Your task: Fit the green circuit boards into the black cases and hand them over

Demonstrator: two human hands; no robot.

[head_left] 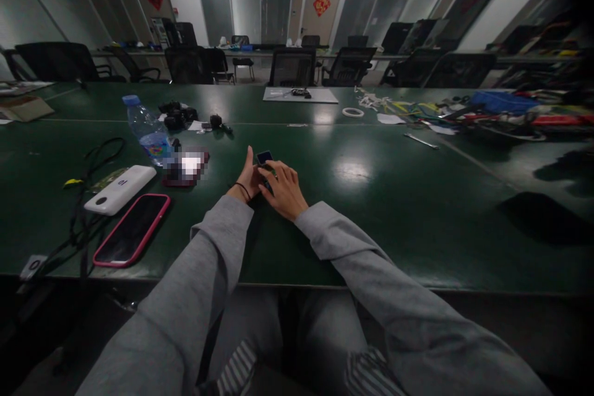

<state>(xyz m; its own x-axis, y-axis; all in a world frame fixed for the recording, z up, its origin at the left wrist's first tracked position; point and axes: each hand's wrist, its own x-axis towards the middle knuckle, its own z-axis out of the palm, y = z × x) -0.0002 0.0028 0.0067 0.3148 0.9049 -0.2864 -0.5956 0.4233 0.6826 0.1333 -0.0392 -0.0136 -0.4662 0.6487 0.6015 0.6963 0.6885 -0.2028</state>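
Near the middle of the table, a small dark square object [264,157] with a pale rim shows just beyond my fingertips. My left hand [250,180] is at its left side, thumb pointing up and a dark band round the wrist. The other left fingers are hidden behind my right hand, and they appear closed about the object. From the right, my right hand [284,190] reaches over with bent fingers on its near part. A bit of bluish surface peeks out between right thumb and forefinger. What exactly the object is remains too small to tell.
To the left are a water bottle [149,136], a white power bank [121,189], a pink-cased phone [133,230], a blurred-out phone [185,168] and black cables [77,216]. A wrench [421,141], a white ring [352,112] and tangled cables [408,105] lie right.
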